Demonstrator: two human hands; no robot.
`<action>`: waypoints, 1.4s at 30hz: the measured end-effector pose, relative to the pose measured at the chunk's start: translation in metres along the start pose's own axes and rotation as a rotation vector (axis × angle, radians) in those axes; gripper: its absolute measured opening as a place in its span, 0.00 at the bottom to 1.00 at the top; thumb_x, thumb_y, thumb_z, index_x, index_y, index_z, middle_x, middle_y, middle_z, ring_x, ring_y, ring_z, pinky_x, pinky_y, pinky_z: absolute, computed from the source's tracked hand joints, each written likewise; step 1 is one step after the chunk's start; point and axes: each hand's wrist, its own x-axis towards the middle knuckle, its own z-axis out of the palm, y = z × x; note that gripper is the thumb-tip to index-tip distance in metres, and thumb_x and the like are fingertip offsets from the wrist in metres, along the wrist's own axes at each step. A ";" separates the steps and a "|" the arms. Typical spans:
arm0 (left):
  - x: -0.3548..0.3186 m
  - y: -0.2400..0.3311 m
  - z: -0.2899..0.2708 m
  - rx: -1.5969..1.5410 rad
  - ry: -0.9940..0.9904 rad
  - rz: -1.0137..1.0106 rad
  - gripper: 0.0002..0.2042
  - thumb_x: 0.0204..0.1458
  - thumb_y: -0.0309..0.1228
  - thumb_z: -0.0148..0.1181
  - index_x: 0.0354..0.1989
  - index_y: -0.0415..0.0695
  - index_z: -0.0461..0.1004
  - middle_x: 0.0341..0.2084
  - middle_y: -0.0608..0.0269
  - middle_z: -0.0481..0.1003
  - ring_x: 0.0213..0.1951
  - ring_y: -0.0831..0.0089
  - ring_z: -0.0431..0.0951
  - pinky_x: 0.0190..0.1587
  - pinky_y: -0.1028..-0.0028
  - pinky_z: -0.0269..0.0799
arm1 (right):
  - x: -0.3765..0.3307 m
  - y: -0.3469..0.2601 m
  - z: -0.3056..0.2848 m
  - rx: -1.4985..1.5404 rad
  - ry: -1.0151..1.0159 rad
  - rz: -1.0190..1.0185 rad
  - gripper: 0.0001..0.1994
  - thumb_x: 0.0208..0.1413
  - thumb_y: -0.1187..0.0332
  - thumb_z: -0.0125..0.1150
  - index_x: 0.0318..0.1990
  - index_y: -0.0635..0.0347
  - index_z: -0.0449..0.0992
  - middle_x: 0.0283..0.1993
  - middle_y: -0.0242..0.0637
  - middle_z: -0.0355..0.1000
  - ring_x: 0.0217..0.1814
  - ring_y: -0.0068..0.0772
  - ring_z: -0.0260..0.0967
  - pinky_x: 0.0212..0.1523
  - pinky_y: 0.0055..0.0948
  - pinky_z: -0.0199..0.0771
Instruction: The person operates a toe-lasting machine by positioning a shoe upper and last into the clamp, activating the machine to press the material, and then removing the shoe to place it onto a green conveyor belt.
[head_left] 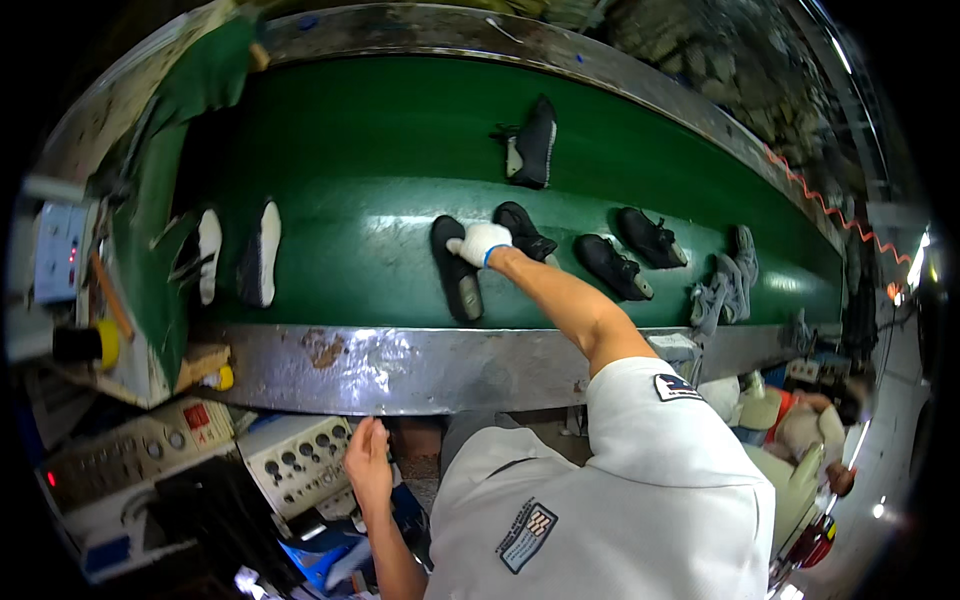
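A green conveyor belt (380, 150) is carrying dark shoes. The gloved right hand (480, 243) is pressing fingers-down onto a black shoe (456, 268), seemingly gripping it; the bare left hand (368, 465) is resting loosely open by a control panel (300, 460). Several shoes are waiting.

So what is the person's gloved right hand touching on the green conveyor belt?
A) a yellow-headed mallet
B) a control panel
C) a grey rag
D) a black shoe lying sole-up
D: the white-gloved right hand rests on the toe end of a black shoe lying sole-up on the green conveyor belt, while the bare left hand stays below the belt's metal edge.
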 end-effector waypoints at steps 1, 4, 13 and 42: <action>0.004 -0.006 -0.002 0.039 -0.004 -0.031 0.19 0.61 0.34 0.61 0.55 0.33 0.74 0.41 0.56 0.81 0.40 0.72 0.81 0.42 0.74 0.76 | 0.012 0.018 -0.013 0.065 0.062 0.093 0.27 0.54 0.47 0.60 0.49 0.64 0.79 0.45 0.55 0.78 0.50 0.54 0.77 0.54 0.45 0.75; 0.011 -0.027 -0.011 0.113 -0.022 -0.133 0.19 0.61 0.34 0.61 0.54 0.33 0.75 0.39 0.58 0.80 0.39 0.73 0.81 0.41 0.74 0.75 | 0.066 0.093 -0.031 0.233 0.588 0.338 0.32 0.50 0.45 0.65 0.53 0.64 0.73 0.49 0.55 0.75 0.52 0.55 0.75 0.54 0.45 0.75; 0.029 -0.035 0.004 0.143 -0.131 -0.305 0.17 0.61 0.32 0.60 0.53 0.32 0.74 0.40 0.56 0.81 0.37 0.72 0.81 0.39 0.75 0.76 | 0.193 0.234 -0.020 0.941 0.597 0.443 0.43 0.37 0.45 0.79 0.55 0.71 0.73 0.57 0.57 0.74 0.59 0.51 0.73 0.60 0.40 0.71; -0.150 -0.087 -0.264 -0.801 0.568 0.240 0.15 0.60 0.32 0.60 0.49 0.33 0.77 0.35 0.60 0.79 0.36 0.71 0.81 0.38 0.70 0.80 | -0.391 -0.335 0.145 1.261 -1.318 -0.606 0.28 0.66 0.57 0.57 0.66 0.69 0.65 0.59 0.40 0.72 0.58 0.27 0.70 0.61 0.27 0.68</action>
